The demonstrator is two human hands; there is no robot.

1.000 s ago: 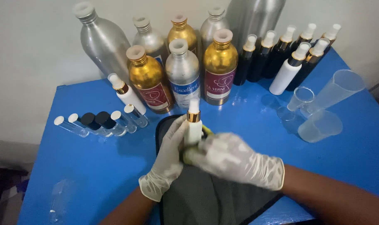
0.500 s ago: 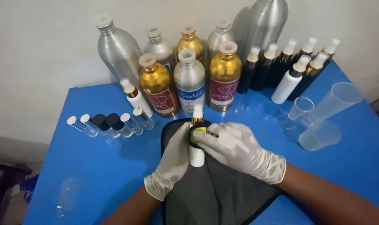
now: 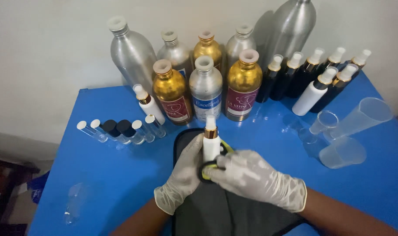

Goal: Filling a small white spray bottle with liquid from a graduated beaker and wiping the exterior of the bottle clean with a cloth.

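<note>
Gloves cover both hands in our head view. Our left hand (image 3: 181, 177) wraps shut around the small white spray bottle with a gold collar (image 3: 210, 146), upright over the dark grey mat (image 3: 216, 209). Our right hand (image 3: 255, 179) curls closed, seemingly gripping a yellow-and-black object (image 3: 210, 168) against the bottle's base.

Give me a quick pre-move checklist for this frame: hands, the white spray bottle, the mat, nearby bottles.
1. Left hand on the white spray bottle: ok, gloved, wrapped around its side.
2. Right hand at the bottle's base: ok, holding a black-and-yellow tool; which kind, cannot tell.
3. Bottle upright, cap on: ok.
4. Bottle over the dark mat: ok.
5. Clear of the silver bottle behind: ok.
</note>
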